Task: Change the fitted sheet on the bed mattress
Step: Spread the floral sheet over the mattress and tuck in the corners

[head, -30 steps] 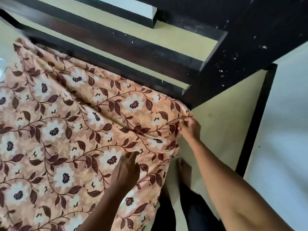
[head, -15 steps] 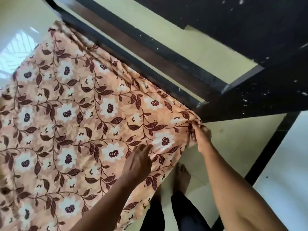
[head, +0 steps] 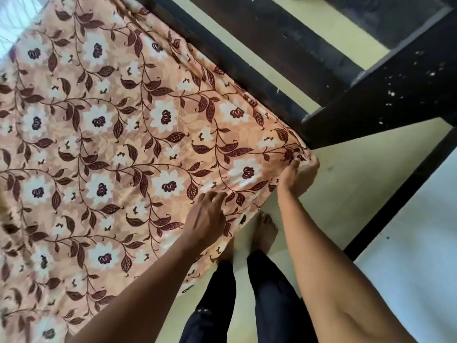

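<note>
An orange fitted sheet (head: 118, 149) with white flowers and dark brown leaves covers the mattress across the left and middle of the head view. My right hand (head: 298, 175) grips the gathered fabric at the mattress corner, fingers curled round the sheet's edge. My left hand (head: 206, 217) lies on top of the sheet near the side edge, fingers straight and spread, pressing the fabric flat. The mattress itself is hidden under the sheet.
A dark wooden bed frame (head: 247, 58) runs along the far edge of the mattress, with a dark, white-speckled post (head: 385, 95) meeting it at the corner. My bare feet (head: 263, 231) stand on the pale floor beside the bed. A black strip (head: 405, 189) crosses the floor on the right.
The view has swung down and closer to the corner. My right hand stays at the corner, gripping the gathered sheet. My left hand has slid along the sheet toward the corner.
</note>
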A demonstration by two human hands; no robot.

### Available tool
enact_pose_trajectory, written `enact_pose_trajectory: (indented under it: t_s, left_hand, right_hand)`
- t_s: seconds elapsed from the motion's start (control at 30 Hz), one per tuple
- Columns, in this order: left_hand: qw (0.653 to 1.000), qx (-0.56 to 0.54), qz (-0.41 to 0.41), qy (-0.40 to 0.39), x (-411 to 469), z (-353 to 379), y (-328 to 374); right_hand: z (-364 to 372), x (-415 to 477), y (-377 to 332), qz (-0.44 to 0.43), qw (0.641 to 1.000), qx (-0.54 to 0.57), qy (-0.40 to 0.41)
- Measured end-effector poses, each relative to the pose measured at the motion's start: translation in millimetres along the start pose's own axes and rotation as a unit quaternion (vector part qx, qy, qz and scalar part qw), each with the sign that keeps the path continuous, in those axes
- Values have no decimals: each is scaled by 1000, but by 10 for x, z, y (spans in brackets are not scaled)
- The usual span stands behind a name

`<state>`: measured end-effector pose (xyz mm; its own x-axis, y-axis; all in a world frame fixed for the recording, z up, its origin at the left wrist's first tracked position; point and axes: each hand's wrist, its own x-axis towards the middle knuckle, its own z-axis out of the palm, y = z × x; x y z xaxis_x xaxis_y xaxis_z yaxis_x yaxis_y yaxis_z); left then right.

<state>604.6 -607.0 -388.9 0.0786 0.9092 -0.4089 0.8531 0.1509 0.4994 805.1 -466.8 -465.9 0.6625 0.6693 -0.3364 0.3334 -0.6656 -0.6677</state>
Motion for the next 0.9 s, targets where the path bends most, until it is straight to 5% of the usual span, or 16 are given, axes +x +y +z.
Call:
enact_pose_trajectory:
  t_s: [0.07,0.13,0.2,0.67,0.9]
  left_hand:
    - [1000,16,0,-15,-69,13,16]
    - [999,32,-11,-32,-104,-47,46]
    - [998,39,-30,-40,-168,-130,71]
    - [993,50,-106,32,-1143,-1794,764]
    - [972,33,-207,106,-2008,-2210,914]
  right_hand:
    - [-2,-149,88,-74,992,-36,-93]
    - [-39,-216,101,13,968,-113,-223]
    - [-140,-309,34,101,946,-159,-264]
    - [-1537,-1808,-1460,-214,840,-309,-392]
    - [-1814,-2604,-1987,-325,731,-338,-495]
